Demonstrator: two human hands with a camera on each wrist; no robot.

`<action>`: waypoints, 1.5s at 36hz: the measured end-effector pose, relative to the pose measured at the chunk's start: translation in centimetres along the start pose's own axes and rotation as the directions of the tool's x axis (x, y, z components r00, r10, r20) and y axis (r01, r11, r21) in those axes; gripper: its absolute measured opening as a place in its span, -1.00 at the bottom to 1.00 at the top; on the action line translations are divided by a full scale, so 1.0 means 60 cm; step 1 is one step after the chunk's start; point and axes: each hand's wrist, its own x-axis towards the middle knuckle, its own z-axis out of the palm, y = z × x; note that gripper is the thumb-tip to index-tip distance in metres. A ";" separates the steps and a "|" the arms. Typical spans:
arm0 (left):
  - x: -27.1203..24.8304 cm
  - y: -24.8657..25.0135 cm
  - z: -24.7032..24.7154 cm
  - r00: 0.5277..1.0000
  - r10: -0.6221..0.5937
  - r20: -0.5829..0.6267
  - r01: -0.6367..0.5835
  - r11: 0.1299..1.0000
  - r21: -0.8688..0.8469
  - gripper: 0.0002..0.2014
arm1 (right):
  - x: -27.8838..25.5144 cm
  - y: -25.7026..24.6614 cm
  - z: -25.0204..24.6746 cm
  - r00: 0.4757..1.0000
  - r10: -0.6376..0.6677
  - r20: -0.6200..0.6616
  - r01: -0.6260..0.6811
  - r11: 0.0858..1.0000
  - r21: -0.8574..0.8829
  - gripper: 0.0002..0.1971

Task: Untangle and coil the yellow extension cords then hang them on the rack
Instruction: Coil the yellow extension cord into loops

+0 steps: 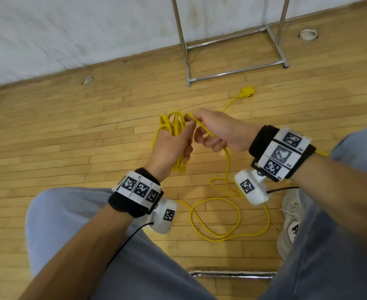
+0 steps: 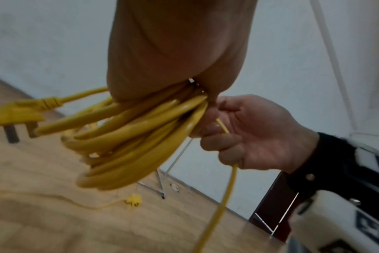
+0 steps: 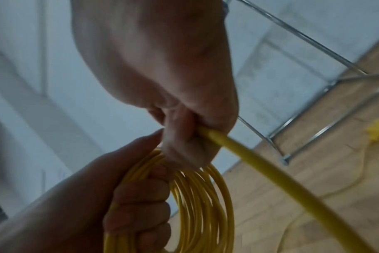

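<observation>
Wooden floor [image 1: 59, 131] stretches to a white wall, with a metal rack [image 1: 234, 40] at its far edge. Left hand [image 1: 171, 146] is closed around a bundle of yellow cord [image 1: 173, 126] loops; right hand [image 1: 217, 131] pinches the loose strand. Cord looks light, springy and smooth, best held where loops bunch.

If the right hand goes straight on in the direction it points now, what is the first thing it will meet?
Most likely the left hand and the coil it grips. The right hand, holding the loose cord, points leftward at them; in the head view its fingertips seem almost touching the loops, though depth is uncertain.
</observation>
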 end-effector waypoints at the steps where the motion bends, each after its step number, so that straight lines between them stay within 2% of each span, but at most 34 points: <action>1: 0.001 -0.002 0.004 1.000 -0.024 -0.014 0.024 0.999 -0.029 -0.56 | 0.001 -0.002 0.002 0.996 -0.035 -0.078 0.030 0.997 -0.064 -0.66; 4: 0.005 -0.008 0.014 0.992 -0.119 -0.053 0.111 0.986 -0.128 -0.42 | 0.005 -0.002 0.010 0.943 -0.219 -0.249 0.142 0.945 -0.294 -0.52; 6: 0.008 -0.012 0.020 0.985 -0.164 -0.051 0.152 0.973 -0.176 -0.35 | 0.008 0.001 0.016 0.894 -0.334 -0.299 0.197 0.892 -0.406 -0.56; 8: 0.009 -0.014 0.026 0.981 -0.190 -0.037 0.179 0.965 -0.193 -0.31 | 0.011 0.005 0.020 0.867 -0.394 -0.305 0.209 0.844 -0.494 -0.62; 11: 0.012 -0.019 0.033 0.980 -0.196 -0.039 0.184 0.961 -0.207 -0.24 | 0.007 0.009 0.026 0.877 -0.387 -0.285 0.200 0.833 -0.516 -0.68; 14: 0.013 -0.028 0.037 0.985 -0.151 -0.083 0.131 0.970 -0.205 -0.17 | -0.003 0.012 0.032 0.883 -0.411 -0.225 0.253 0.822 -0.509 -0.61; 18: 0.010 -0.033 0.038 0.979 -0.103 -0.177 0.058 0.968 -0.243 -0.31 | -0.012 0.021 0.040 0.871 -0.465 -0.160 0.332 0.796 -0.506 -0.62; 20: 0.009 -0.034 0.034 0.976 -0.084 -0.202 0.029 0.965 -0.261 -0.36 | -0.014 0.027 0.044 0.863 -0.480 -0.159 0.341 0.784 -0.518 -0.52; 23: 0.006 -0.032 0.033 0.976 -0.070 -0.208 0.014 0.966 -0.258 -0.39 | -0.016 0.033 0.045 0.856 -0.494 -0.149 0.338 0.756 -0.561 -0.40; 26: 0.007 -0.026 0.035 0.979 -0.065 -0.194 0.009 0.960 -0.278 -0.39 | -0.018 0.034 0.042 0.856 -0.499 -0.136 0.316 0.713 -0.626 -0.37; 29: 0.014 -0.021 0.033 0.978 -0.077 -0.191 0.016 0.953 -0.301 -0.41 | -0.019 0.030 0.045 0.855 -0.491 -0.165 0.329 0.760 -0.561 -0.43; 33: 0.029 -0.005 0.025 0.957 -0.177 -0.229 0.087 0.930 -0.357 -0.44 | -0.017 0.022 0.054 0.839 -0.499 -0.217 0.397 0.834 -0.383 -0.45; 36: 0.045 0.011 0.015 0.937 -0.262 -0.230 0.127 0.871 -0.474 -0.42 | -0.024 0.019 0.066 0.817 -0.527 -0.235 0.458 0.840 -0.290 -0.43; 39: 0.057 0.024 0.001 0.934 -0.303 -0.191 0.144 0.806 -0.574 -0.41 | -0.029 0.020 0.071 0.791 -0.561 -0.245 0.499 0.823 -0.271 -0.37; 41: 0.064 0.032 -0.008 0.936 -0.319 -0.150 0.167 0.776 -0.608 -0.51 | -0.028 0.022 0.071 0.782 -0.571 -0.248 0.512 0.817 -0.267 -0.38; 43: 0.068 0.040 -0.013 0.930 -0.343 -0.133 0.192 0.761 -0.619 -0.69 | -0.025 0.025 0.074 0.760 -0.588 -0.276 0.525 0.807 -0.271 -0.50; 45: 0.072 0.046 -0.015 0.925 -0.354 -0.141 0.184 0.737 -0.650 -0.76 | -0.021 0.029 0.077 0.748 -0.592 -0.301 0.529 0.805 -0.270 -0.66; 49: 0.078 0.055 -0.023 0.943 -0.320 -0.095 0.145 0.649 -0.747 -0.76 | -0.017 0.038 0.075 0.799 -0.544 -0.256 0.509 0.839 -0.193 -0.85; 51: 0.078 0.060 -0.028 0.952 -0.299 -0.061 0.141 0.608 -0.781 -0.73 | -0.015 0.044 0.071 0.811 -0.542 -0.221 0.502 0.838 -0.213 -0.90; 54: 0.077 0.064 -0.033 0.962 -0.269 -0.035 0.130 0.571 -0.811 -0.68 | -0.014 0.052 0.064 0.800 -0.565 -0.201 0.513 0.818 -0.259 -0.83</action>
